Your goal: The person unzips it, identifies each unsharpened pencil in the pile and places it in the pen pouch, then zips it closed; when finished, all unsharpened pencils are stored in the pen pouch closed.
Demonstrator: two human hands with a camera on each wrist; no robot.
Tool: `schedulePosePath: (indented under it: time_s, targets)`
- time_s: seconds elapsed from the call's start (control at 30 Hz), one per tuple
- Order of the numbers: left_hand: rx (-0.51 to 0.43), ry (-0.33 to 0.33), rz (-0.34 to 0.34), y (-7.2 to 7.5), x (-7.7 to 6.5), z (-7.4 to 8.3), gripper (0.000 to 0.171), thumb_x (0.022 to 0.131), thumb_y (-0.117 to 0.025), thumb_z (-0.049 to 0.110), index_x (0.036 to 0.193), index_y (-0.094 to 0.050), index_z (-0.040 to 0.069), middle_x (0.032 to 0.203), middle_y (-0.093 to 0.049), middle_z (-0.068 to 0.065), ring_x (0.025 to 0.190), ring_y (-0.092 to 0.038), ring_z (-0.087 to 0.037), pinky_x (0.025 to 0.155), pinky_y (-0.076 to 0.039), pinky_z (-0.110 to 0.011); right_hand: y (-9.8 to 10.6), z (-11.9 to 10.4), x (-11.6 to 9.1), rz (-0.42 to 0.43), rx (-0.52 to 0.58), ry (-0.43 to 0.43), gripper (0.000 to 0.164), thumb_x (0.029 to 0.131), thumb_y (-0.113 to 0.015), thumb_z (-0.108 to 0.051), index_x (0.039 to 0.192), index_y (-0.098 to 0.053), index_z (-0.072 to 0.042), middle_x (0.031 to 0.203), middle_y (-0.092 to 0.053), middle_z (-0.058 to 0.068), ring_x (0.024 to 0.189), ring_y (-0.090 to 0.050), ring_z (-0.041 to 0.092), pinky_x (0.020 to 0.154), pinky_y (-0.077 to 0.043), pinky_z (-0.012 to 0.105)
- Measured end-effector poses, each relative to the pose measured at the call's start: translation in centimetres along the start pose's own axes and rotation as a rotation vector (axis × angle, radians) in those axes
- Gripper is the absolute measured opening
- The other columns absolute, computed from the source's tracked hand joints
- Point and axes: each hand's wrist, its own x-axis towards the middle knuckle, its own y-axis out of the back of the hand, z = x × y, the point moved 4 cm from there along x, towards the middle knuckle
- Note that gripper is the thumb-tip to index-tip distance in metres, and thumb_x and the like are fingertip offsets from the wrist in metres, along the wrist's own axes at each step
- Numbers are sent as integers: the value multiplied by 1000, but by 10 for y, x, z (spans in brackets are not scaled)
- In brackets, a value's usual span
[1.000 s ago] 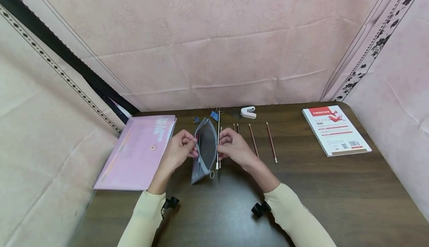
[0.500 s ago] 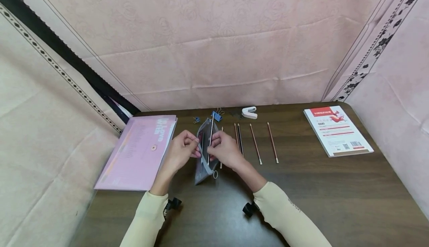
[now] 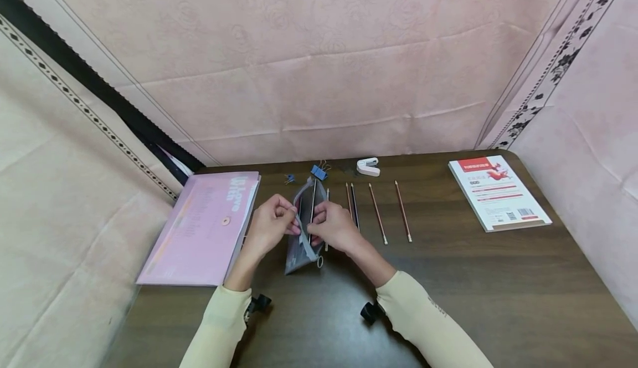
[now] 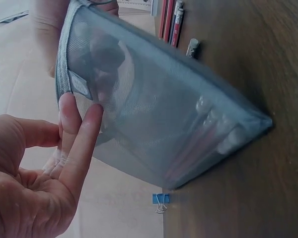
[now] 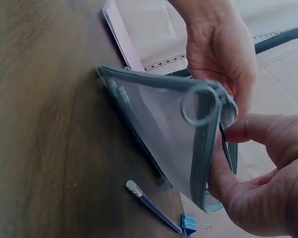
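A grey-blue mesh zip pouch point(image 3: 299, 257) stands on the table with its mouth open. My left hand point(image 3: 271, 224) pinches the near left rim of the pouch by its zipper edge. My right hand point(image 3: 336, 226) is at the mouth, thumb and fingers pinching a dark pencil point(image 3: 313, 204) that lies lengthwise in the opening. Through the mesh in the left wrist view, several pencils point(image 4: 196, 144) show at the bottom, eraser ends toward the near corner. A zipper ring point(image 5: 198, 105) hangs from the pouch's near end. The pencil's lower part is hidden by the pouch and my fingers.
Right of the pouch, several pencils point(image 3: 377, 213) lie on the table point(image 3: 448, 279). Behind it are blue binder clips point(image 3: 319, 173) and a white stapler point(image 3: 368, 167). A pink folder point(image 3: 204, 229) lies left, a white and red book point(image 3: 500, 193) far right.
My right hand has moved left, bringing the pencil from beside the pouch into its mouth. My left hand keeps its pinch on the rim.
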Motion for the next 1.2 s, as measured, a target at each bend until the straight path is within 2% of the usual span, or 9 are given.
schedulePosePath:
  time_s: [0.3, 0.5, 0.73, 0.87, 1.0, 1.13, 1.2]
  targets:
    - [16, 18, -33, -2, -12, 26, 20, 97, -57, 14, 106, -52, -2, 85, -66, -26, 73, -71, -36, 70, -63, -42, -2, -3, -2, -10, -72, -4, 44, 81, -69, -10, 120, -52, 1, 83, -72, 7, 54, -69, 17, 53, -60, 32]
    - [26, 20, -41, -1, -15, 25, 19, 96, -58, 14, 106, -52, -1, 85, -66, -25, 74, -70, -36, 70, -63, -41, -6, -2, -1, -38, -112, 11, 49, 83, -68, -11, 126, -49, 2, 81, -73, 4, 55, -69, 17, 55, -61, 34]
    - [19, 17, -45, -1, -13, 29, 18, 97, -56, 13, 106, -52, -2, 86, -66, -26, 76, -70, -39, 72, -62, -44, -3, -3, 1, -36, -114, 35, 50, 87, -68, -13, 129, -48, 4, 81, -74, 5, 56, -70, 17, 51, -59, 29]
    - [21, 5, -45, 0, -13, 31, 18, 97, -56, 12, 106, -52, -3, 87, -65, -26, 75, -70, -37, 71, -62, -43, 1, -4, -2, 6, -121, 56, 49, 89, -68, -16, 130, -49, 2, 83, -74, 9, 56, -69, 16, 51, -59, 30]
    - [-13, 6, -38, 2, -13, 29, 18, 97, -56, 12, 106, -51, -3, 86, -65, -27, 74, -70, -38, 71, -63, -43, 8, -5, -6, 72, -84, 109, 36, 91, -66, -17, 123, -55, -4, 87, -72, 12, 57, -69, 17, 54, -61, 36]
    - [-36, 16, -24, 4, -13, 25, 20, 97, -57, 14, 105, -51, -3, 86, -64, -28, 73, -70, -38, 71, -62, -44, 18, -6, -12, 195, -90, 180, 22, 91, -65, -23, 112, -60, -17, 85, -70, 2, 63, -67, 13, 57, -59, 33]
    - [-39, 18, -18, 4, -12, 24, 21, 96, -57, 15, 105, -51, -3, 85, -64, -27, 72, -70, -37, 71, -63, -44, 23, -6, -18, 252, -137, 218, 18, 91, -65, -28, 107, -61, -21, 83, -68, -4, 66, -65, 11, 58, -56, 29]
